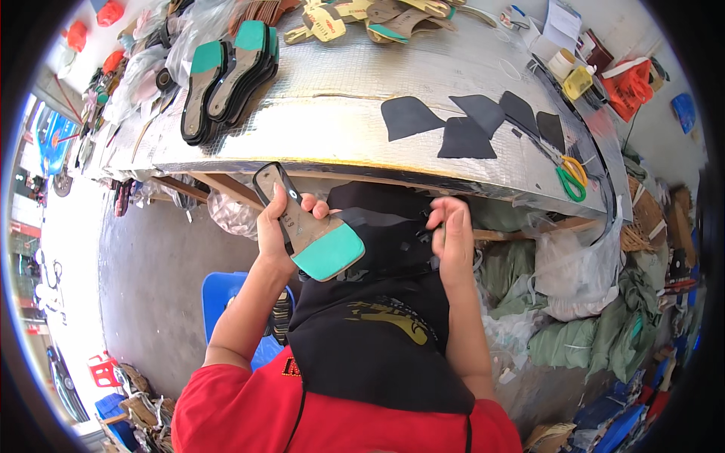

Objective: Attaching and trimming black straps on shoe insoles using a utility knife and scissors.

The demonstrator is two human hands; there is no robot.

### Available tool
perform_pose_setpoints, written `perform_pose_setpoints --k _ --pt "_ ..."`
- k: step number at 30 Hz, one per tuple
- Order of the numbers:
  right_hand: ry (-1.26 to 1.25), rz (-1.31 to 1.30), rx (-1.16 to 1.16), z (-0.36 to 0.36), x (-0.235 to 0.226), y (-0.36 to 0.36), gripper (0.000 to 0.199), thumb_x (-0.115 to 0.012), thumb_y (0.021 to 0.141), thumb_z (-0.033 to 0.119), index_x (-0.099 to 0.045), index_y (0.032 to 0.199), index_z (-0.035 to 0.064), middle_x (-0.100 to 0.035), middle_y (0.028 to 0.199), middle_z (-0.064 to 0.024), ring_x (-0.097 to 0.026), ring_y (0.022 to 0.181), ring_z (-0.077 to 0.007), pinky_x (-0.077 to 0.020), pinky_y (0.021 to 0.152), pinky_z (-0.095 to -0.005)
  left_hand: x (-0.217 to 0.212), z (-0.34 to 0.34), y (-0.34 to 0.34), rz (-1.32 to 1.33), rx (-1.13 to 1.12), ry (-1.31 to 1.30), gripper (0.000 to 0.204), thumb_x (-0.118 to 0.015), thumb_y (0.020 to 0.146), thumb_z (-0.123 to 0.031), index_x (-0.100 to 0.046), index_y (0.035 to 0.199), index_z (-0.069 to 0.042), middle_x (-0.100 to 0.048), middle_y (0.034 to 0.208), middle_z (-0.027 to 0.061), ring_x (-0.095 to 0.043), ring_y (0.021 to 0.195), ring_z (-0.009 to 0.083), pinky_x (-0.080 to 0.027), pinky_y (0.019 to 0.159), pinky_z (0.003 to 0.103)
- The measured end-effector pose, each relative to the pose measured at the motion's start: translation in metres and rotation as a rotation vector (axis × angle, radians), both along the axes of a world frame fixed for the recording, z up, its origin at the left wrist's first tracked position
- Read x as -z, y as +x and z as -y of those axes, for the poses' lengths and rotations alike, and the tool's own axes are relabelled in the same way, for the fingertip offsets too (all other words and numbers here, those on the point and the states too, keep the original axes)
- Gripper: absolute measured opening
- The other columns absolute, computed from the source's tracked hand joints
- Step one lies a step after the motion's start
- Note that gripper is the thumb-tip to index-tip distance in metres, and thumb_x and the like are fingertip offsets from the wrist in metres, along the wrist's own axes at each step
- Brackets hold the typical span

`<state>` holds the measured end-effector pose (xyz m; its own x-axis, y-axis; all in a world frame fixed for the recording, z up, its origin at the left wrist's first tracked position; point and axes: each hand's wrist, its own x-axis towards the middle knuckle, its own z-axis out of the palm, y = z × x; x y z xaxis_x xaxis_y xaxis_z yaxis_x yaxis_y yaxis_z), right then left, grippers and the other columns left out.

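My left hand (273, 226) grips a shoe insole (310, 235) over my lap. This insole has a tan-brown face, a teal patch at its wide end and black material around the narrow end. To the right my right hand (453, 240) is raised over the black apron (362, 332) with its fingers curled in. Small dark bits show beside those fingertips; what they pinch, if anything, cannot be made out. On the bench, stacked insoles (240, 79) with teal ends stand at the left. Black cut pieces (411, 117) lie at the right.
Scissors (572, 177) with green and orange handles lie by the bench's (332, 124) right front edge. At the back are more insole pieces (325, 21). A yellow bottle (579, 81) stands far right. A blue stool (219, 298) is at my left, and plastic-wrapped bundles (574, 336) lie right.
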<state>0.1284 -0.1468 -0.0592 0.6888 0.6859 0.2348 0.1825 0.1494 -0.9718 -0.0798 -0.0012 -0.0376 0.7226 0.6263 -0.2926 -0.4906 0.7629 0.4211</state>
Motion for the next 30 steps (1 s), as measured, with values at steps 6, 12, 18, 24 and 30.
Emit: perform_pose_setpoints --k 6,12,18,24,30 --pt "-0.219 -0.986 -0.709 0.0 0.003 -0.06 0.033 -0.05 0.101 0.033 -0.056 0.1 0.0002 -0.049 0.077 -0.0013 -0.039 0.052 -0.0063 -0.0292 0.045 -0.0208 0.009 0.006 -0.005 0.003 -0.09 0.014 0.053 -0.04 0.097 -0.055 -0.051 0.079 -0.007 -0.055 0.079 0.0108 -0.054 0.085 0.0284 -0.044 0.094 0.042" --pt "-0.081 -1.125 -0.691 -0.023 0.015 -0.081 0.038 -0.051 0.099 0.041 -0.051 0.097 0.0027 -0.049 0.072 -0.0011 -0.042 0.053 -0.0076 -0.0336 0.047 -0.023 0.016 0.015 -0.01 -0.03 -0.118 0.041 0.052 -0.038 0.098 -0.053 -0.052 0.08 -0.006 -0.058 0.085 0.0138 -0.055 0.089 0.0304 -0.043 0.093 0.043" --pt "-0.09 -1.147 -0.603 -0.035 0.025 -0.082 0.037 -0.057 0.097 0.04 -0.047 0.093 0.0043 -0.052 0.068 -0.0029 -0.044 0.048 -0.0071 -0.0335 0.042 -0.0223 0.016 0.012 -0.014 -0.083 -0.095 0.024 0.05 -0.038 0.1 -0.049 -0.052 0.081 -0.005 -0.058 0.086 0.0142 -0.055 0.089 0.0275 -0.047 0.086 0.04" --pt "-0.095 -1.031 -0.794 -0.029 0.034 -0.066 0.033 -0.058 0.097 0.036 -0.053 0.091 0.0046 -0.053 0.068 0.0 -0.042 0.048 -0.0045 -0.0306 0.039 -0.0208 0.005 0.012 -0.01 -0.176 -0.093 0.049 0.049 -0.037 0.101 -0.048 -0.05 0.079 -0.005 -0.05 0.078 0.009 -0.051 0.078 0.0214 -0.046 0.076 0.035" --pt "-0.332 -0.916 -0.699 -0.035 0.026 -0.036 0.033 -0.058 0.097 0.037 -0.061 0.092 0.0045 -0.05 0.071 0.0045 -0.037 0.049 -0.0007 -0.0253 0.039 -0.0193 -0.007 0.012 0.001 -0.281 0.067 0.502 0.055 -0.029 0.101 -0.053 -0.043 0.073 -0.008 -0.046 0.072 0.0042 -0.041 0.068 0.0134 -0.037 0.065 0.025"
